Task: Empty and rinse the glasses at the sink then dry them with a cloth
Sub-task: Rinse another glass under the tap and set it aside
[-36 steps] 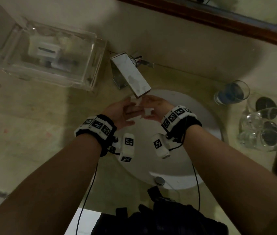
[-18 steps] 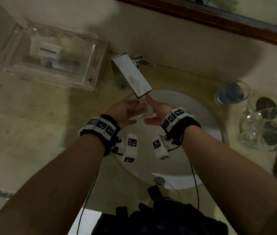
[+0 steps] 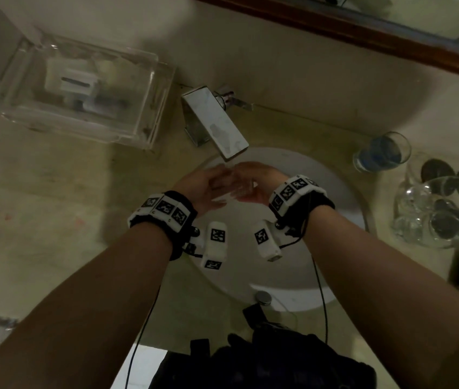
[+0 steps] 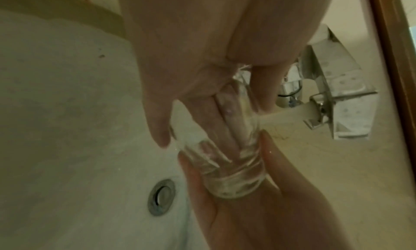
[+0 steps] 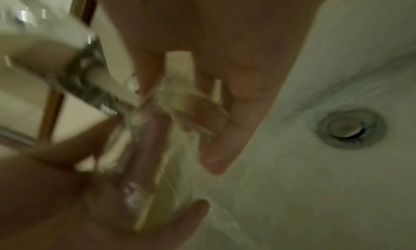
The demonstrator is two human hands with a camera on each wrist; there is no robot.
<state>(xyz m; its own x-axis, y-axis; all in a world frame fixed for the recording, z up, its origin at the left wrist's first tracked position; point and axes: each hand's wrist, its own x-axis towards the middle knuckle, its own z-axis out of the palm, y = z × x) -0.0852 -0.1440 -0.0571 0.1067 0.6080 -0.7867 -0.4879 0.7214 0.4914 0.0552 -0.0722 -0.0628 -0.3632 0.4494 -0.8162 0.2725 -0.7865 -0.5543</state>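
Observation:
A clear glass (image 3: 234,189) is held sideways under the running faucet (image 3: 217,127), over the white sink (image 3: 293,265). In the left wrist view, several fingers of my left hand (image 4: 191,76) reach inside the glass (image 4: 236,173) with the thumb outside its wall. My right hand (image 4: 247,218) cups the thick base from below. The water stream (image 4: 288,114) strikes the glass near its rim. The right wrist view is blurred; it shows my right hand (image 5: 225,76), the glass (image 5: 157,165) and my left hand (image 5: 56,191). From the head camera my left hand (image 3: 203,186) and right hand (image 3: 256,181) meet beneath the spout.
A glass of blue liquid (image 3: 382,153) and a cluster of clear glasses (image 3: 433,209) stand on the counter to the right. At back left sits a clear plastic box (image 3: 82,88). The drain (image 4: 161,197) lies in the basin. A dark bag (image 3: 264,360) is at the near edge.
Both hands stayed under the spout, shifting slightly and working the glass between them. The left fingers now sit deeper along the glass.

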